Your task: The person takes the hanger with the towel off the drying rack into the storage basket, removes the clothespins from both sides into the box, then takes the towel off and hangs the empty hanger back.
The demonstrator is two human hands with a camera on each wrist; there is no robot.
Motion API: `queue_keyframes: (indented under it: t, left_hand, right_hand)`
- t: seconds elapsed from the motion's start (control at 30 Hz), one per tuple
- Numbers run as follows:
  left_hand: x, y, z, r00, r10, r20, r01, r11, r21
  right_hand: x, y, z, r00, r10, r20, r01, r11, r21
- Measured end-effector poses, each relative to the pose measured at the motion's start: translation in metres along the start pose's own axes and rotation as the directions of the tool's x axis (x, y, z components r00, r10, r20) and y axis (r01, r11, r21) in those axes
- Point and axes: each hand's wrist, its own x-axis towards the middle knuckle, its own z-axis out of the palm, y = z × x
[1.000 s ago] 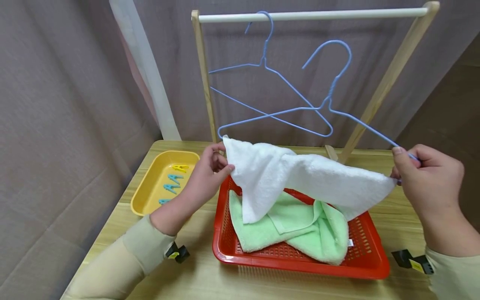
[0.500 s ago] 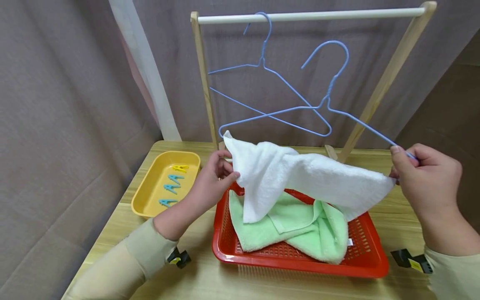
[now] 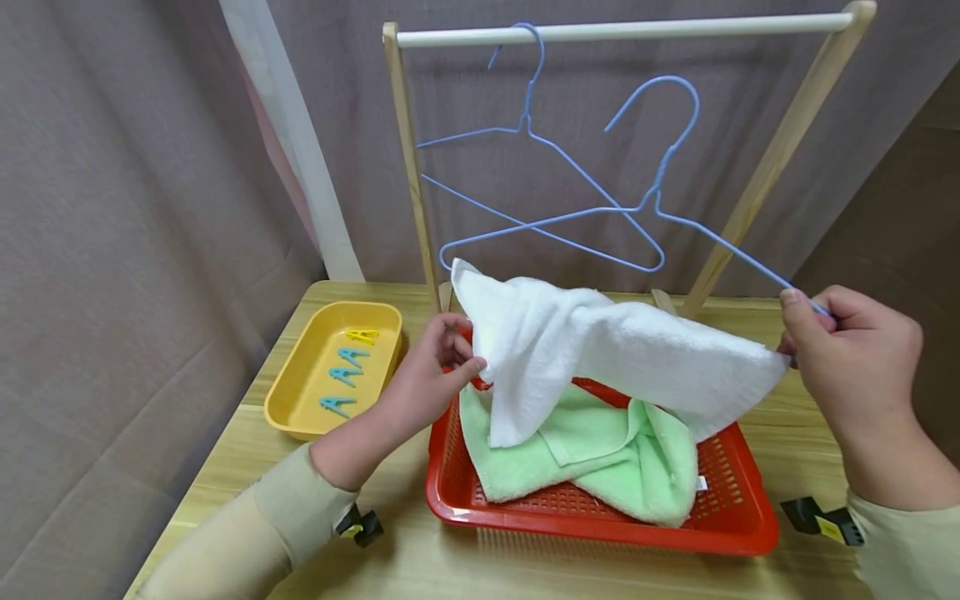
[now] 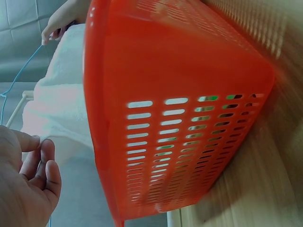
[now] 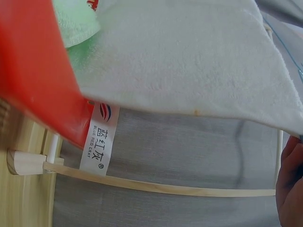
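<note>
A white towel (image 3: 675,358) drapes over the lower bar of a blue wire hanger (image 3: 658,171), which is raised above the red basket (image 3: 600,535). My right hand (image 3: 858,362) grips the hanger's right end, with the towel's right corner at its fingers. On the other side, my left hand (image 3: 416,383) pinches the towel's left edge between thumb and fingers, also visible in the left wrist view. The towel's top left corner sticks up at the hanger's left end, and its left part is bunched in folds. Inside the basket lies a crumpled green towel (image 3: 630,483).
Behind stands a wooden rack with a white rail (image 3: 675,30), where a second blue hanger (image 3: 528,108) hangs. To the left, a yellow tray (image 3: 296,396) holds several teal clothespins (image 3: 343,376) and a yellow one (image 3: 363,337). A printed white label (image 5: 98,139) hangs near the basket.
My left hand has shifted right and slightly down, carrying the towel's left edge inward so it bunches more. The right hand and the hanger have stayed nearly still.
</note>
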Motion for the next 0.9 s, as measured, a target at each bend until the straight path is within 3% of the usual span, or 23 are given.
queue_keyframes:
  t: [0.3,0.7,0.9]
  left_hand:
    - [-0.005,-0.003,0.001,0.999,0.002,0.043,0.000,0.999,-0.036]
    - [-0.012,-0.010,0.000,0.996,-0.070,0.051,0.068,0.997,0.046]
    - [-0.015,-0.014,-0.001,0.995,-0.086,0.044,0.083,0.994,0.071]
  right_hand:
    - [0.002,-0.002,-0.001,1.000,0.012,-0.003,-0.012,1.000,-0.016]
    - [0.002,-0.002,-0.002,1.000,0.006,-0.011,-0.006,1.000,-0.008]
    - [0.002,-0.003,-0.004,0.999,0.039,-0.024,-0.040,0.999,-0.009]
